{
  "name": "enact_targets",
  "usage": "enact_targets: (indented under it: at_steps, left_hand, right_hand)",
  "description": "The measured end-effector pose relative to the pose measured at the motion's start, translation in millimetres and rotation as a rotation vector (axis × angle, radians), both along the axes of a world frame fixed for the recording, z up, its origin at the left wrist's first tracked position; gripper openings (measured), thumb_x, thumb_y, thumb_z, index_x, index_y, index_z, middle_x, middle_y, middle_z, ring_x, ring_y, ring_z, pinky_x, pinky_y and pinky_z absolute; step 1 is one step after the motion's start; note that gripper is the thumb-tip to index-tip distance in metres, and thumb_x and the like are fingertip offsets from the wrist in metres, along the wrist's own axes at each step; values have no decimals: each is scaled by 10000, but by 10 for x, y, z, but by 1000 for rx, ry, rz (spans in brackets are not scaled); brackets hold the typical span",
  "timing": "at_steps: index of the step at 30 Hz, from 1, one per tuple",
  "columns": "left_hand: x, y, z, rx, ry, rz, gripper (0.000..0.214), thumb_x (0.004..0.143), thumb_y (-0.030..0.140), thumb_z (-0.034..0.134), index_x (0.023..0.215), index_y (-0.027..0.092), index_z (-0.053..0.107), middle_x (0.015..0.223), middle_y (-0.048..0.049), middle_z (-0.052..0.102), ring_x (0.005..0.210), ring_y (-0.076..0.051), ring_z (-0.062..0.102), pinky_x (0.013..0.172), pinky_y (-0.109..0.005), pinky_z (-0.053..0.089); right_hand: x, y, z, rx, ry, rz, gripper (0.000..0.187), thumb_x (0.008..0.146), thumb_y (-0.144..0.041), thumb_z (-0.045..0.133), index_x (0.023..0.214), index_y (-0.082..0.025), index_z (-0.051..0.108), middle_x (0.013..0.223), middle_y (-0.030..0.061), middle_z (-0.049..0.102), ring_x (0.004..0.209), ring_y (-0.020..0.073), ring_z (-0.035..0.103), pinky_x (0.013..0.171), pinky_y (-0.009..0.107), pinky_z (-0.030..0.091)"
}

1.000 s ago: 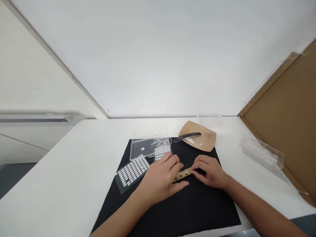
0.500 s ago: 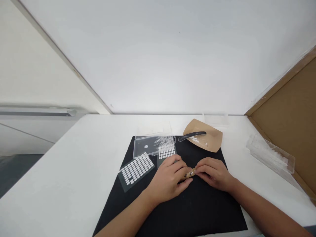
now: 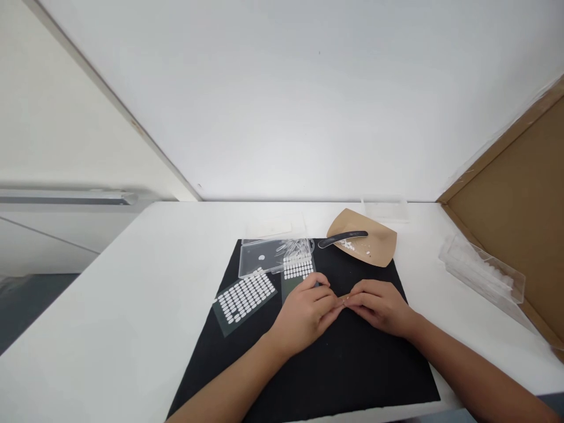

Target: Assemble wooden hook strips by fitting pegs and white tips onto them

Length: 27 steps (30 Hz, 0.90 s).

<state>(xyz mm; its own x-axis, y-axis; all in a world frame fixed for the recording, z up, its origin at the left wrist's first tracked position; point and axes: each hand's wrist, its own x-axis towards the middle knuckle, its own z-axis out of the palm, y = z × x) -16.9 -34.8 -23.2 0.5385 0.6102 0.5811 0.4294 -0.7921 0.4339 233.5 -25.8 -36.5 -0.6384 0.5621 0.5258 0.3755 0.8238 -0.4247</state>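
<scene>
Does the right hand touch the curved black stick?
Apart. The head view shows the black mat between the right hand and the curved black stick.

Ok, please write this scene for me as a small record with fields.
Left hand: pinches a tan strip, mostly hidden by fingers
Right hand: pinches the same strip, fingertips close to the left hand's
Under both: black mat
Left of hands: dark sheet of white ovals; second sheet, partly covered by left hand
Beyond hands: brown piece with dark curved file across it
Far right: clear box
</scene>
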Motion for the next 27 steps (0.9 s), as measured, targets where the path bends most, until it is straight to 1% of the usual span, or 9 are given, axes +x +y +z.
enact_targets:
  at_steps: [3,6,9,12,14,16,19,24,27]
  left_hand:
    - [14,-12,-16,-42,-24,9,116,1031,191,681,939,192,751,784,-35,741,894,-208,627,863,-372,592]
    - [19,-19,-25,-88,-21,23,99,1030,202,683,955,192,748,786,-43,745,922,-225,628,833,-370,591]
    - [13,-21,-37,-129,-10,36,80,1017,211,698,942,194,723,789,-43,744,925,-233,631,796,-363,578]
    - [-9,-16,-35,-160,16,38,56,991,216,731,951,198,696,814,-41,746,960,-242,636,799,-355,568]
    - [-39,-5,-7,-157,60,20,90,961,228,771,978,197,688,859,-49,750,1005,-256,627,832,-365,567]
    - [-85,15,43,-138,114,-15,145,935,250,804,986,194,680,896,-56,748,1021,-264,614,884,-388,562]
    - [-172,58,141,-129,178,-71,136,940,254,797,980,198,679,942,-50,748,1005,-254,602,966,-421,533]
    - [-294,121,235,-177,236,-101,147,926,261,812,1020,213,709,935,-41,731,1039,-262,591,955,-394,516]
    - [-330,144,240,-179,257,-109,198,895,295,851,1010,214,710,934,-36,725,1009,-253,591,948,-389,509]
  right_hand:
    - [-17,8,14,-75,42,-12,114,1041,-171,666,1111,-247,715,983,35,740,853,152,714,736,266,585]
    - [-39,14,38,-165,72,-23,77,1038,-195,673,1074,-249,714,1007,44,744,869,161,713,746,274,590]
    - [-52,13,46,-219,89,-59,27,1033,-236,689,1053,-234,706,980,46,731,824,161,695,722,275,583]
    - [-46,10,27,-245,75,-73,74,1025,-247,709,1094,-224,705,908,23,708,776,150,672,708,265,563]
    - [-33,10,10,-257,65,-70,95,1019,-249,723,1110,-223,708,894,12,704,764,142,664,708,259,551]
    - [-18,13,-3,-280,59,-69,116,1015,-252,730,1125,-225,709,910,11,708,767,139,663,711,256,545]
    - [0,20,-3,-330,51,-65,178,1014,-245,720,1189,-229,693,959,14,721,775,137,664,715,259,544]
    - [15,18,35,-363,24,-64,254,1019,-229,694,1270,-241,656,989,14,730,761,139,644,745,284,555]
    - [20,4,52,-334,-18,-64,342,997,-251,724,1326,-244,630,1081,46,727,848,168,664,815,326,574]
